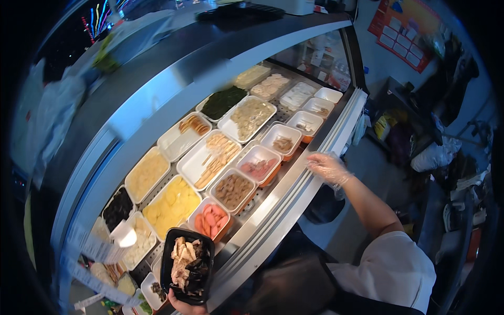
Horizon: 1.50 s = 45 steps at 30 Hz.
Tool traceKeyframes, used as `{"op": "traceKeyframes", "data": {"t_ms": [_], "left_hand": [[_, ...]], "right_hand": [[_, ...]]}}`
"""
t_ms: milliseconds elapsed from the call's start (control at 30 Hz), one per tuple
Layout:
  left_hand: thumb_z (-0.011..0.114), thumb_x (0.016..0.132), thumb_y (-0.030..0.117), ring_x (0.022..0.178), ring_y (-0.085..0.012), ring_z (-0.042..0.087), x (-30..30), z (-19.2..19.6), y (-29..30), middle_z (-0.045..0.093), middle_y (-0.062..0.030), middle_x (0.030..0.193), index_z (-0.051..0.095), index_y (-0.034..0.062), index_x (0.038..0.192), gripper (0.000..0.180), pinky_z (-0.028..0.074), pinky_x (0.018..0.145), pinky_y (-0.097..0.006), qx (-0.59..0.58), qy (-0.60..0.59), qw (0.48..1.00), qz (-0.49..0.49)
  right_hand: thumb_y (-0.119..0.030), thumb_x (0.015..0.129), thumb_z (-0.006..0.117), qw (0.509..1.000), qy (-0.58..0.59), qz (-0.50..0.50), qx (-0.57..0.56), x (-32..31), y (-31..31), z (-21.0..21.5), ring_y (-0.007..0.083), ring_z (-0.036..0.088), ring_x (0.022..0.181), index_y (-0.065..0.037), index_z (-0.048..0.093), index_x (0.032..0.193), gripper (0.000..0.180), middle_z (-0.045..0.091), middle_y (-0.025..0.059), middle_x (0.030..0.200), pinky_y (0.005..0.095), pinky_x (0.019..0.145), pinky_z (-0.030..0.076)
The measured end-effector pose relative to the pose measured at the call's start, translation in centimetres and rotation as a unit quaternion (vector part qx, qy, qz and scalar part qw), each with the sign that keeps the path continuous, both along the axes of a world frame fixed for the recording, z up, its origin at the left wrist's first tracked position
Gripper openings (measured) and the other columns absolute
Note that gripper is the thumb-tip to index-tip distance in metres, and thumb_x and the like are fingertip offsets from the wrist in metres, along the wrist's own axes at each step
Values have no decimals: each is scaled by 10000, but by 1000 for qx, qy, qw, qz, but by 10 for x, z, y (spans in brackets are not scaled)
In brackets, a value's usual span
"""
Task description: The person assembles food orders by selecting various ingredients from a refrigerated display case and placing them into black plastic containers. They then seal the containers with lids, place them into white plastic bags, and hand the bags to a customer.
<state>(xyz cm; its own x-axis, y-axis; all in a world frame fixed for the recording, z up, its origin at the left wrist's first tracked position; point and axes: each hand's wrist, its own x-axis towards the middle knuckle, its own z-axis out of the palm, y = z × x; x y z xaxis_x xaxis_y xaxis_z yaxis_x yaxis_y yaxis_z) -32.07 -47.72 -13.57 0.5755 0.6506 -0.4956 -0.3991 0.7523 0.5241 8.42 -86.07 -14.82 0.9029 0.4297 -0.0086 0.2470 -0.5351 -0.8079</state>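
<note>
My left hand grips a black plastic takeaway container at its near end. Inside it lie pale torn pieces that look like tofu skin or meat, beside dark frilly pieces like wood ear fungus. My right hand, in a clear plastic glove, is over the metal rail of the display case, fingers loosely apart and holding nothing. Nearest to it are white tubs of raw meat: pink slices, greyish pieces and brown chunks. A tub of pink sausages stands just beyond the container.
The case holds rows of white trays: potato slices, beige sticks, dark green seaweed and black fungus. A curved frame rises along the far side. Bags and shelving stand to the right.
</note>
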Motion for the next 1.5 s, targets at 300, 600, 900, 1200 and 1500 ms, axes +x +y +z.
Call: {"op": "traceKeyframes", "data": {"t_ms": [300, 600, 900, 1200, 1500], "left_hand": [[487, 890, 265, 1012, -173, 589, 205, 53, -121, 632, -80, 1045, 581, 77, 1102, 299, 469, 900, -389, -24, 109, 993, -44], [515, 866, 421, 1175, -292, 511, 288, -8, -152, 466, -132, 1348, 376, 124, 1388, 616, 457, 966, -450, 3, 135, 990, 40], [468, 872, 412, 1265, -338, 430, 316, -3, -172, 435, -152, 1389, 356, 106, 1406, 625, 368, 1042, -524, 0, 44, 998, -48], [476, 850, 422, 1259, -374, 428, 312, -14, -183, 432, -166, 1398, 377, 89, 1400, 650, 357, 1042, -536, 6, 14, 999, -35], [493, 821, 424, 1282, -391, 393, 281, -28, -179, 387, -172, 1428, 348, 102, 1416, 693, 348, 1036, -574, -50, 37, 997, 38]], "right_hand": [[-150, 906, 550, 963, -149, -219, 60, 237, -169, 9, 188, 633, 948, -58, 630, 1111, 239, 667, 101, 1040, 297, 872, 487], [-218, 909, 567, 970, -155, -176, -58, 415, -205, 10, 173, 640, 875, -65, 621, 1116, 262, 674, 106, 992, 298, 805, 495], [-145, 838, 611, 970, -40, 197, -136, 437, -102, -48, 219, 614, 972, -89, 581, 1194, 362, 644, 125, 1064, 326, 871, 481], [-153, 780, 559, 767, -100, 406, -487, 393, 28, -58, 297, 584, 1073, -197, 590, 1200, 424, 622, 118, 1148, 406, 887, 466], [-220, 856, 459, 850, 1, 442, -286, 371, 79, -123, 284, 575, 1108, -175, 631, 1160, 352, 625, 124, 1158, 389, 954, 441]]}}
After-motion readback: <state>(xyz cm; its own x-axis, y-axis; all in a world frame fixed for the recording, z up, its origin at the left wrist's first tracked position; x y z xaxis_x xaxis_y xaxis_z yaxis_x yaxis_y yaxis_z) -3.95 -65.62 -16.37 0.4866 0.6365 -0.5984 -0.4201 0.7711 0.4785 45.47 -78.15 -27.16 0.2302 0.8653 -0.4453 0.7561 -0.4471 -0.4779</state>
